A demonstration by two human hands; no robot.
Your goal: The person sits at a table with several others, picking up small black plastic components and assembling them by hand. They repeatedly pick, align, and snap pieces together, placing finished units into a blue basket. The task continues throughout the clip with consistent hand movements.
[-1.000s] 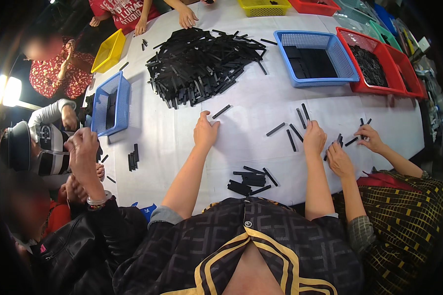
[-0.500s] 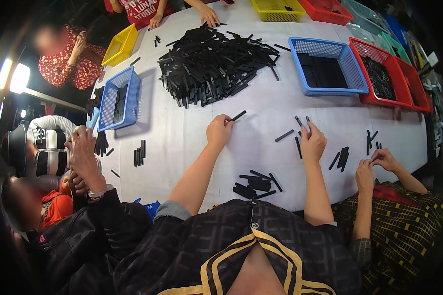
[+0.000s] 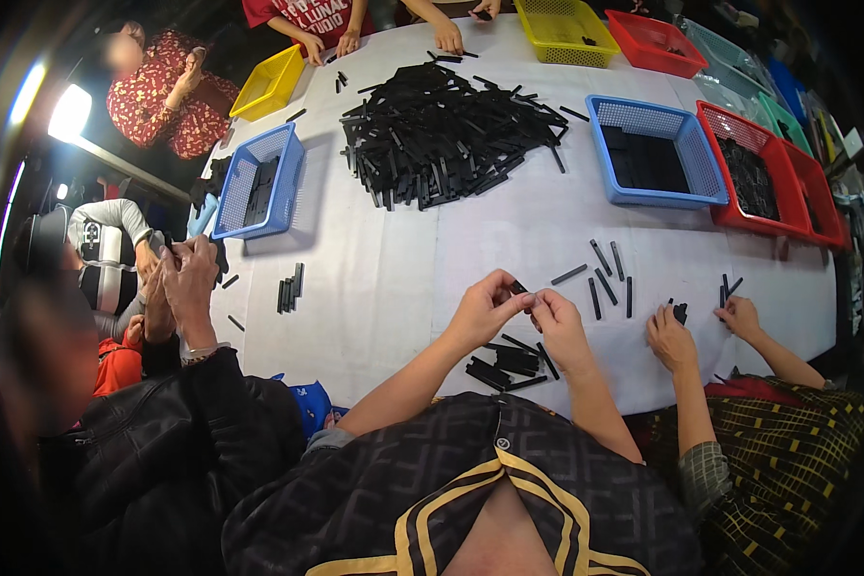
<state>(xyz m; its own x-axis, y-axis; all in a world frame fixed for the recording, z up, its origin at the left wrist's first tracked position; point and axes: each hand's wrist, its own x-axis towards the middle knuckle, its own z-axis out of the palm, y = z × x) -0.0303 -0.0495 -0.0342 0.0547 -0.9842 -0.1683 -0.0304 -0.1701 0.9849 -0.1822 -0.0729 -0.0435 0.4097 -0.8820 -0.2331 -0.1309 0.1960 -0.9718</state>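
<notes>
My two hands meet in front of my chest, above the near part of the table. My left hand (image 3: pixel 485 312) pinches a short black bar (image 3: pixel 517 287), whose end shows past the fingers. Against its thumb, my right hand (image 3: pixel 561 331) is closed at the fingertips; whatever it grips is hidden. Just below them lies a small pile of black bars (image 3: pixel 516 361), partly covered by my right hand. Several loose black bars (image 3: pixel 605 285) are spread on the table to the right of my hands.
A big heap of black bars (image 3: pixel 446 134) covers the table's far middle. Blue baskets (image 3: pixel 658 199) (image 3: pixel 255 232) with black pieces stand on both sides, red baskets (image 3: pixel 760 223) at the right. Co-workers' hands (image 3: pixel 672 338) (image 3: pixel 190 288) are close on either side.
My left hand has come nearer and to the right with the black bar. My right hand has left the loose bars and moved left to meet it. The view has shifted slightly.
</notes>
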